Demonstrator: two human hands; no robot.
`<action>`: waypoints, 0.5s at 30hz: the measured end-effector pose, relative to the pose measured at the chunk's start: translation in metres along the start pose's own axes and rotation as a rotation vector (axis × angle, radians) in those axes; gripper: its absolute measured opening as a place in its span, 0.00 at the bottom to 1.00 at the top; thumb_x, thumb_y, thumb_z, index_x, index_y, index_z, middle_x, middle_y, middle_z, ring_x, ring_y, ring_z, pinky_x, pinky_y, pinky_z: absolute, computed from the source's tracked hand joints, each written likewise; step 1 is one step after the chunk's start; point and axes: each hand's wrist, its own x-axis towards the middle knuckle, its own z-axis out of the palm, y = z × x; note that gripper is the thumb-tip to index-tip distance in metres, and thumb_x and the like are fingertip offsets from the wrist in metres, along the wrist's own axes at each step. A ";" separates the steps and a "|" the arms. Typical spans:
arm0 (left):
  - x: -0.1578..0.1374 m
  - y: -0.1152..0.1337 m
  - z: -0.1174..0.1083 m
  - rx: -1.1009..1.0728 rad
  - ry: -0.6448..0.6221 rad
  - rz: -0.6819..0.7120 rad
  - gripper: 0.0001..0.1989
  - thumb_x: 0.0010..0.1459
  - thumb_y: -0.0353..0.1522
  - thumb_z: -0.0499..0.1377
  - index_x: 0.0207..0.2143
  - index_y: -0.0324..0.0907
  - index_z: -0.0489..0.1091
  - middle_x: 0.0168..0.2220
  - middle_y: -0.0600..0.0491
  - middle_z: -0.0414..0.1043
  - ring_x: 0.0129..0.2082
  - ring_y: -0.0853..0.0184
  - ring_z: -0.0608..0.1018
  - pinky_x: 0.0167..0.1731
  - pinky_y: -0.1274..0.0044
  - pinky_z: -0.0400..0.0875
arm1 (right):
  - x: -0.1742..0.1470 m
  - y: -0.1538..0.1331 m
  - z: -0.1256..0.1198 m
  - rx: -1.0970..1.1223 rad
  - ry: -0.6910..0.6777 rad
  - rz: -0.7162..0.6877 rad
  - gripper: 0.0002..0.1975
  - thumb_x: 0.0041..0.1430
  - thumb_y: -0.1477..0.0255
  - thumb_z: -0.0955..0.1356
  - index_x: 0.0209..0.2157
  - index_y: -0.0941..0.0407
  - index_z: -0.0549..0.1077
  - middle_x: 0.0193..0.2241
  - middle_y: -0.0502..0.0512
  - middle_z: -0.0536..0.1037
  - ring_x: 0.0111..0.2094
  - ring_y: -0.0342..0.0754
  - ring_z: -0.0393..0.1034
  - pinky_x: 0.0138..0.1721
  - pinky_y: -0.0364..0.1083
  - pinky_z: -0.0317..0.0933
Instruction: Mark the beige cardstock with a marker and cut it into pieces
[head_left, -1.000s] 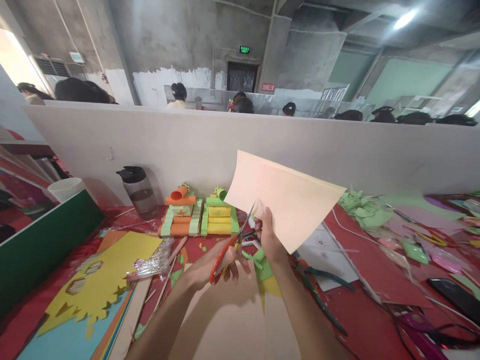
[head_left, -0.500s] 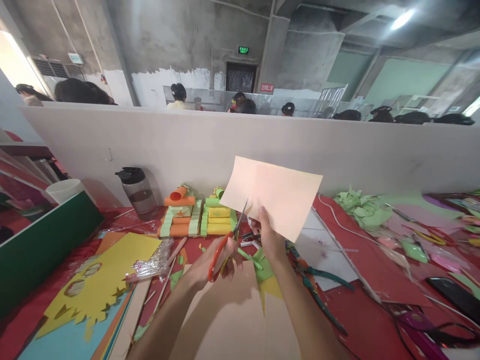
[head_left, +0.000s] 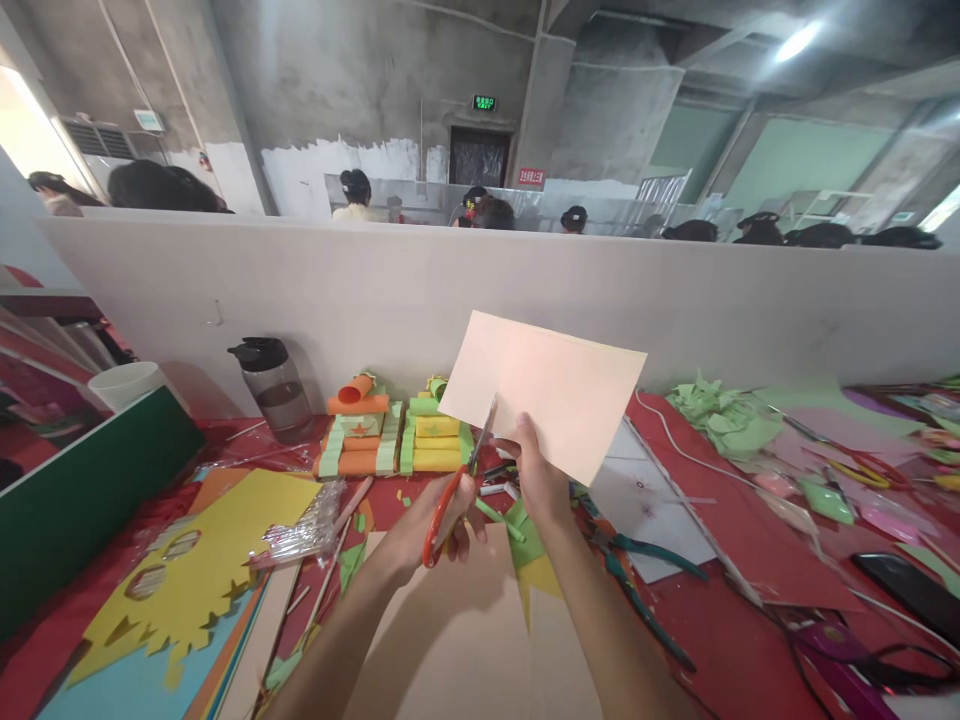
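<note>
My left hand (head_left: 439, 520) is closed around the orange handles of a pair of scissors (head_left: 480, 450). The blades point up and reach the lower edge of a pale peach sheet of paper (head_left: 555, 380). That sheet is gripped near its bottom by my right hand (head_left: 541, 470), thumb on the near face and fingers mostly hidden behind. Beneath both hands lies a larger peach sheet (head_left: 450, 620) on the red-covered table. Two small models of rolled paper, one orange and green (head_left: 360, 430), the other yellow and green (head_left: 439, 430), stand behind the scissors.
To the left are cut yellow card (head_left: 225, 540), a clear plastic wrapper (head_left: 307, 525), a water bottle (head_left: 274, 390) and a green box (head_left: 97, 490). Teal-handled pliers (head_left: 645, 590), crumpled green paper (head_left: 724, 420) and a phone (head_left: 911, 590) lie right. A white partition (head_left: 345, 300) stands behind.
The scissors and my left hand have shifted slightly right, and the handles look a little closer together. The paper and my right hand stay almost still.
</note>
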 end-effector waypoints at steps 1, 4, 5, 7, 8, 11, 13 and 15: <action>0.000 -0.001 0.000 0.006 -0.003 0.001 0.35 0.52 0.66 0.47 0.30 0.43 0.61 0.25 0.52 0.72 0.16 0.72 0.68 0.16 0.80 0.57 | 0.000 0.001 0.000 0.007 0.004 -0.003 0.30 0.55 0.50 0.70 0.53 0.55 0.74 0.50 0.58 0.79 0.34 0.56 0.81 0.41 0.52 0.76; 0.001 -0.002 0.000 0.040 -0.017 0.006 0.36 0.53 0.66 0.44 0.26 0.42 0.63 0.22 0.53 0.69 0.15 0.73 0.67 0.17 0.80 0.58 | 0.000 0.002 0.000 0.022 0.010 -0.019 0.31 0.55 0.51 0.70 0.55 0.56 0.73 0.48 0.59 0.81 0.37 0.56 0.81 0.43 0.51 0.75; 0.001 -0.002 -0.001 0.050 -0.020 0.004 0.36 0.54 0.66 0.44 0.25 0.41 0.63 0.21 0.53 0.68 0.16 0.73 0.67 0.17 0.80 0.58 | -0.001 0.002 0.000 0.022 0.011 -0.018 0.31 0.56 0.51 0.70 0.54 0.57 0.74 0.46 0.59 0.82 0.38 0.56 0.81 0.43 0.50 0.75; 0.001 -0.002 -0.001 0.060 -0.020 0.004 0.36 0.55 0.65 0.44 0.26 0.41 0.63 0.22 0.53 0.69 0.16 0.72 0.68 0.18 0.80 0.60 | -0.002 0.003 0.000 0.013 0.030 -0.002 0.30 0.56 0.51 0.70 0.53 0.57 0.75 0.42 0.57 0.83 0.39 0.56 0.81 0.43 0.50 0.74; 0.001 -0.003 -0.002 0.065 -0.018 0.004 0.35 0.55 0.65 0.45 0.27 0.41 0.63 0.22 0.54 0.69 0.17 0.72 0.68 0.18 0.80 0.60 | -0.003 0.003 0.000 -0.002 0.048 0.016 0.29 0.56 0.50 0.70 0.52 0.56 0.75 0.40 0.56 0.84 0.39 0.56 0.81 0.42 0.49 0.74; 0.002 -0.005 -0.003 0.077 -0.018 0.006 0.33 0.57 0.63 0.45 0.30 0.42 0.62 0.23 0.54 0.70 0.18 0.71 0.70 0.19 0.81 0.61 | -0.006 0.002 -0.001 -0.075 0.087 0.078 0.27 0.56 0.50 0.69 0.46 0.56 0.79 0.33 0.54 0.85 0.40 0.57 0.81 0.41 0.48 0.74; 0.002 -0.007 -0.003 0.072 -0.023 0.008 0.33 0.58 0.62 0.45 0.30 0.41 0.62 0.24 0.53 0.71 0.18 0.72 0.71 0.19 0.81 0.62 | -0.006 0.002 -0.001 -0.095 0.086 0.087 0.25 0.56 0.50 0.69 0.45 0.56 0.79 0.32 0.53 0.85 0.41 0.57 0.80 0.40 0.48 0.74; 0.002 -0.009 -0.004 0.063 -0.036 0.014 0.33 0.58 0.62 0.46 0.29 0.41 0.63 0.27 0.52 0.73 0.19 0.73 0.71 0.20 0.81 0.62 | -0.006 0.002 -0.001 -0.075 0.094 0.036 0.25 0.55 0.51 0.70 0.46 0.55 0.79 0.34 0.53 0.85 0.41 0.57 0.80 0.41 0.49 0.74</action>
